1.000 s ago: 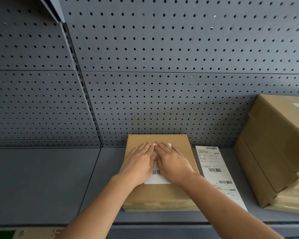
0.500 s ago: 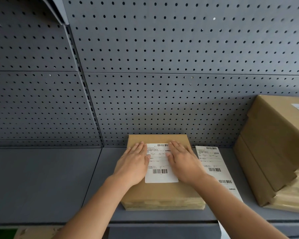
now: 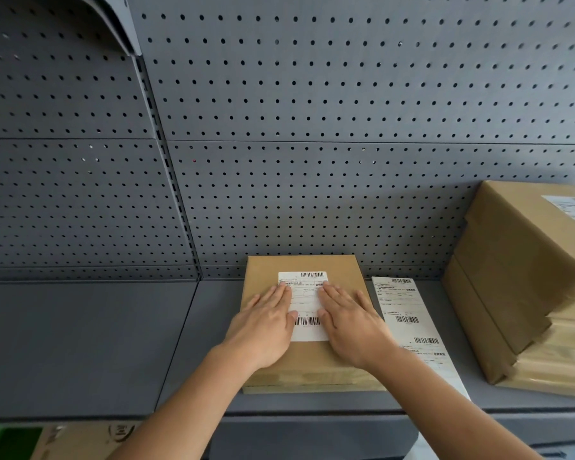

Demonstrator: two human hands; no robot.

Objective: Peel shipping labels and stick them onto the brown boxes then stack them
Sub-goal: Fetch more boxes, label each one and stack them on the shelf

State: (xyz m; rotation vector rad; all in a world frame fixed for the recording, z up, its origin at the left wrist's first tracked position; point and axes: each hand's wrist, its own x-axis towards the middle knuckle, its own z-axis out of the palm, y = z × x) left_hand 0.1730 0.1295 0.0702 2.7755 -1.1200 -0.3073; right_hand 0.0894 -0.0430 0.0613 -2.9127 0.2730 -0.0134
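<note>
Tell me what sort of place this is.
Probably a packing or shipping station: a grey shelf backed by pegboard, a stack of brown boxes, and a label strip beside the box being labelled.

grey pegboard wall (image 3: 346, 104), grey shelf (image 3: 80, 343)

view: one wide-angle camera on my head, the only one, so no second view shares the scene
facing: forward and down over my forearms at the grey shelf (image 3: 80, 343) and pegboard wall (image 3: 312, 111)
nearness: close, within my arms' reach; my left hand (image 3: 263, 330) and right hand (image 3: 352, 327) sit low at centre
edges: lines bow outward; the stacked boxes (image 3: 525, 277) at the right edge blur
</note>
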